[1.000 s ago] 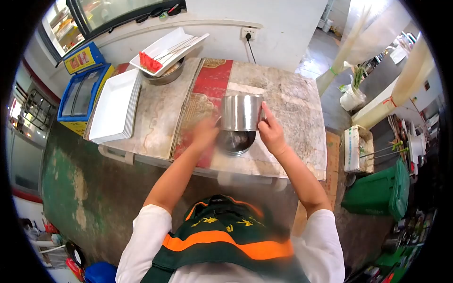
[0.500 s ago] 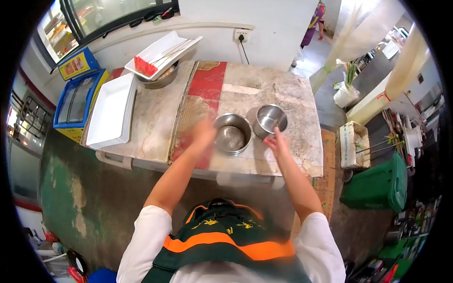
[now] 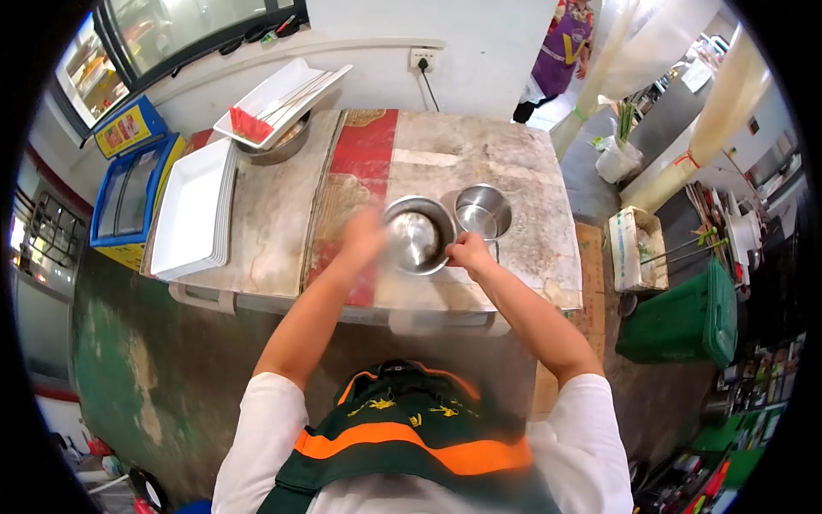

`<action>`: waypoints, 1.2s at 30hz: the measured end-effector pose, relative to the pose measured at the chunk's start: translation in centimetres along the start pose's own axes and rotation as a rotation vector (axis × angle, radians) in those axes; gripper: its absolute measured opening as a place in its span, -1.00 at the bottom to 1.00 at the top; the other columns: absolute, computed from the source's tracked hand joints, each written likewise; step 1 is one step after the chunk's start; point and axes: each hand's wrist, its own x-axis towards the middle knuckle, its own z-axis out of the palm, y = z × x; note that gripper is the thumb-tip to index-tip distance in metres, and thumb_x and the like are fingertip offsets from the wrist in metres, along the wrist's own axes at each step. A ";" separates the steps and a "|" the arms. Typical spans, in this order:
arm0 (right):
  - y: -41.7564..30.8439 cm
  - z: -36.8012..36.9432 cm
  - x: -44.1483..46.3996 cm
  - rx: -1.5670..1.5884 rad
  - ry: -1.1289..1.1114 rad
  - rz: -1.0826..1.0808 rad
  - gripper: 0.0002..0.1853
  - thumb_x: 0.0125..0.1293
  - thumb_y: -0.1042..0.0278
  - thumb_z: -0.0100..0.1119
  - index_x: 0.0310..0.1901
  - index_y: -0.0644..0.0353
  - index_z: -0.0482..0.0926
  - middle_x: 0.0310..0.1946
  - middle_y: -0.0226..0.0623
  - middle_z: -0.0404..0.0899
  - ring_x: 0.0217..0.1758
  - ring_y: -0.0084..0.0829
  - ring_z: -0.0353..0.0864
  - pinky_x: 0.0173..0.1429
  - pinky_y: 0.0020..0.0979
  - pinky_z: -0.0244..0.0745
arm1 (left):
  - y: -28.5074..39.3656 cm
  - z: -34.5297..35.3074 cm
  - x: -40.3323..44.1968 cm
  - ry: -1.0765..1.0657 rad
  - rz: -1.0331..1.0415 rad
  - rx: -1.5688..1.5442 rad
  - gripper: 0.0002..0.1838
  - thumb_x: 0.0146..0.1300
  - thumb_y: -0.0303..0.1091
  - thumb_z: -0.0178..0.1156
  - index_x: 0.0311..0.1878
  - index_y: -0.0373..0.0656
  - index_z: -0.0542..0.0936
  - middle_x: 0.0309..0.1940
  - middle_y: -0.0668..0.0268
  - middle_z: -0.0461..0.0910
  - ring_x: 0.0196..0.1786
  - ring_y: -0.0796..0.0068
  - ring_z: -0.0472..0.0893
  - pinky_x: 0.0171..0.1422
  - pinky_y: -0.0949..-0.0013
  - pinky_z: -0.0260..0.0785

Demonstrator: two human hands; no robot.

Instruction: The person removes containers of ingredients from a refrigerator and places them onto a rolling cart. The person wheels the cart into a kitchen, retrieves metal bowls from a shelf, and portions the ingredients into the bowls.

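Two round steel pots stand side by side on the worn table. My right hand (image 3: 470, 252) is closed on the right rim of the nearer steel pot (image 3: 416, 236), which is slightly tilted. At that pot's left edge is my left hand (image 3: 364, 237), smeared, so its fingers cannot be made out. The other steel pot (image 3: 484, 212) stands just behind and to the right, open side up, with neither hand on it.
A stack of white trays (image 3: 195, 210) lies on the table's left part (image 3: 278, 206). Behind it, a white tray with skewers and something red (image 3: 282, 104) rests on a metal bowl (image 3: 278, 154). A person in a purple apron (image 3: 561, 53) stands beyond the table.
My right hand has let go of the right pot, which it had lifted off and set down, and has moved left to the nearer pot's rim. The person in purple shows more fully.
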 end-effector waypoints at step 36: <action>-2.0 -13.1 7.7 0.347 0.823 -0.165 -0.77 -0.01 0.54 -0.02 -0.27 0.44 0.40 -0.26 0.07 0.44 -0.45 -0.09 0.50 -0.34 -0.22 0.48 | -3.6 2.4 -0.3 -0.036 -0.298 0.127 -0.79 -0.16 -0.38 0.08 -0.36 -0.18 0.44 -0.49 0.13 0.50 -0.40 0.16 0.51 -0.30 0.19 0.32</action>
